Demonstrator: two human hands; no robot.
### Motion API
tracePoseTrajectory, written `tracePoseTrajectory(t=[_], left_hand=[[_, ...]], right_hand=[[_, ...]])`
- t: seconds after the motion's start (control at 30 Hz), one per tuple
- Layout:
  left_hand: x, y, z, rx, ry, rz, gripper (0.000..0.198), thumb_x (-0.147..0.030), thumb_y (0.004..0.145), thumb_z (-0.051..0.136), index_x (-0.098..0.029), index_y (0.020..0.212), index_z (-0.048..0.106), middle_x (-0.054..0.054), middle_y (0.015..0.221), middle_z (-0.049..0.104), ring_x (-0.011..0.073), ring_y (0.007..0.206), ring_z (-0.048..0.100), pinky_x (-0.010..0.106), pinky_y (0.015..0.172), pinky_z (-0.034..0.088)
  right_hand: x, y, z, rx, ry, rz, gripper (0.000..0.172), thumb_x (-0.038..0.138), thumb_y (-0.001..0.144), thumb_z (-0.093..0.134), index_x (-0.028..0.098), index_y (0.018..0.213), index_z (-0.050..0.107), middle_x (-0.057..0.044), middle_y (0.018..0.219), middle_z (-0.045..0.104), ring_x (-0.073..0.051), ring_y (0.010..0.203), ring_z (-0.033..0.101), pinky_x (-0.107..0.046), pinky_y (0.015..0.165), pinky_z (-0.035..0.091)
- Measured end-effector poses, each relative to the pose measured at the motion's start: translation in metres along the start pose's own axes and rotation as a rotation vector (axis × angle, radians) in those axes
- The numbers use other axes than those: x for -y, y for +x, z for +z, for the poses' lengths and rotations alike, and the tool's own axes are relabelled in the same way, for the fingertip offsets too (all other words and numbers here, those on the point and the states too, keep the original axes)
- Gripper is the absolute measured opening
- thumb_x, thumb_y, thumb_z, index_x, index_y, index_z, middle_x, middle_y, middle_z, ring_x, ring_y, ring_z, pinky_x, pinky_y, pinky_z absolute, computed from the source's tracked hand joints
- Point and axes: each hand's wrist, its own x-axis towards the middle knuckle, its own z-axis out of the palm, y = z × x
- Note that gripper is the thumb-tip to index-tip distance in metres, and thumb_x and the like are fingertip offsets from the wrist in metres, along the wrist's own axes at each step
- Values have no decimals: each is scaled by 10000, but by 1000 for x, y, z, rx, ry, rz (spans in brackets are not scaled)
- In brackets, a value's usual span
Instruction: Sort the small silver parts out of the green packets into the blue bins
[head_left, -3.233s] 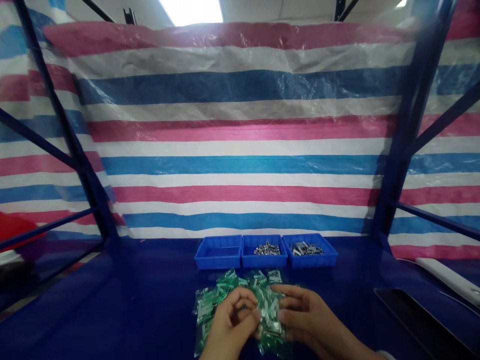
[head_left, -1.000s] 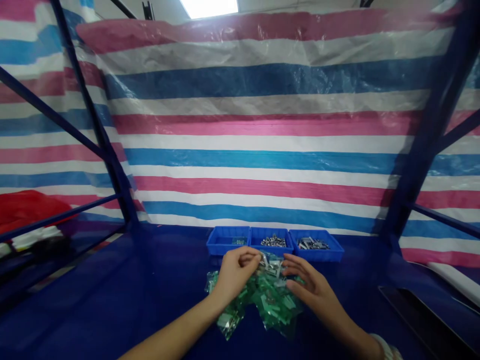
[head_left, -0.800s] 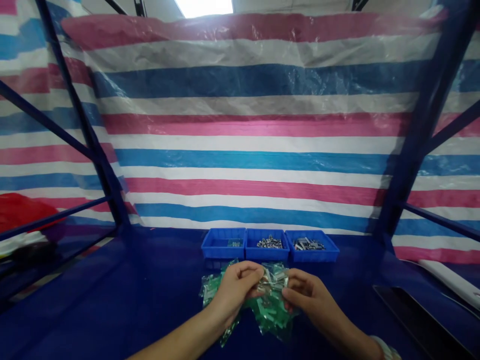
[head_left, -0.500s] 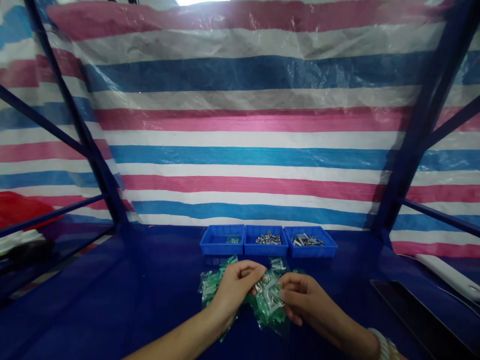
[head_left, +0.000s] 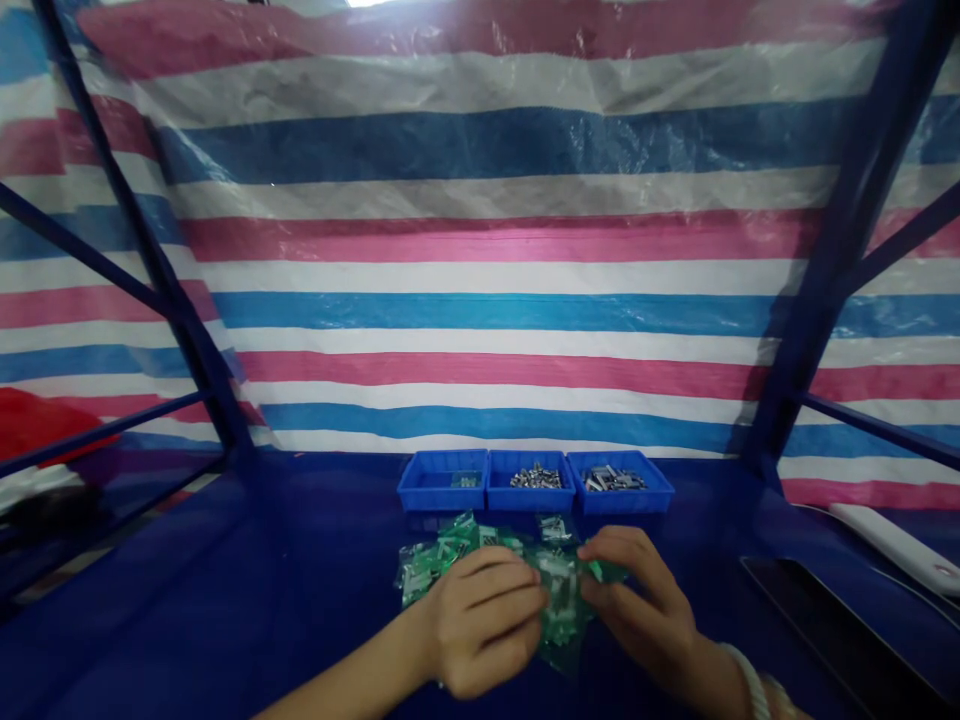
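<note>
A small clear plastic bag with green print, small parts showing dimly inside, is between my two hands above the table. My left hand is closed at its left edge, with the fingers curled and their tips partly hidden. On its right side, my right hand pinches the edge between thumb and fingers. Behind and left of my left hand lies a pile of similar green-printed bags. Another filled bag lies just beyond the held one.
Three blue bins stand in a row behind the bags: the left bin holds a few small packets, the middle bin short metal pieces, the right bin longer metal pieces. A dark flat panel and white device lie right.
My left hand has come nearer and turned so its back faces me. The bag between my hands has shifted slightly right, and my right hand has risen a little with it.
</note>
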Motion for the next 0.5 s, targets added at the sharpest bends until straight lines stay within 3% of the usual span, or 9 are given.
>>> tracePoseTrajectory(t=[0.07, 0.17, 0.23, 0.37, 0.43, 0.5], left_hand=[[1, 0, -3, -20, 89, 113, 114, 1, 734, 638, -103, 771, 666, 97, 849, 740, 207, 864, 662, 318, 783, 548], [-1, -2, 2, -44, 15, 53, 130, -29, 770, 590, -101, 849, 663, 105, 835, 731, 208, 827, 659, 327, 734, 543], [-6, -3, 10, -48, -123, -229, 158, -67, 804, 547, -137, 900, 651, 89, 805, 710, 194, 755, 645, 321, 677, 525], [-5, -1, 19, -31, -568, -1133, 39, -193, 775, 621, -176, 810, 617, 24, 690, 638, 156, 622, 606, 272, 593, 485], [13, -1, 12, -47, -690, -1384, 104, -237, 740, 651, -167, 796, 598, 2, 670, 620, 142, 599, 603, 262, 596, 487], [45, -4, -3, -51, -614, -1495, 119, -236, 759, 633, -161, 841, 589, 2, 730, 629, 135, 655, 618, 264, 663, 502]], right_hand=[[1, -1, -4, 21, -79, -136, 263, -42, 809, 556, 169, 949, 630, -102, 1007, 656, -224, 980, 569, -383, 820, 508], [4, 1, -3, 55, -11, -129, 244, -33, 818, 538, 175, 921, 615, -88, 954, 680, -219, 921, 591, -399, 822, 494], [7, 5, 1, 75, 131, 59, 210, 17, 835, 541, 204, 917, 590, -57, 877, 674, -205, 835, 608, -384, 790, 495], [8, 10, 7, 172, 398, 605, 266, 216, 871, 588, 246, 1129, 529, -29, 827, 639, -196, 768, 627, -310, 718, 510], [3, 10, 8, 135, 516, 730, 301, 292, 876, 590, 245, 1164, 517, -47, 891, 648, -209, 835, 628, -317, 774, 506], [-5, 8, 9, 64, 601, 810, 284, 350, 860, 608, 233, 1114, 553, -64, 924, 655, -223, 883, 623, -331, 814, 497]])
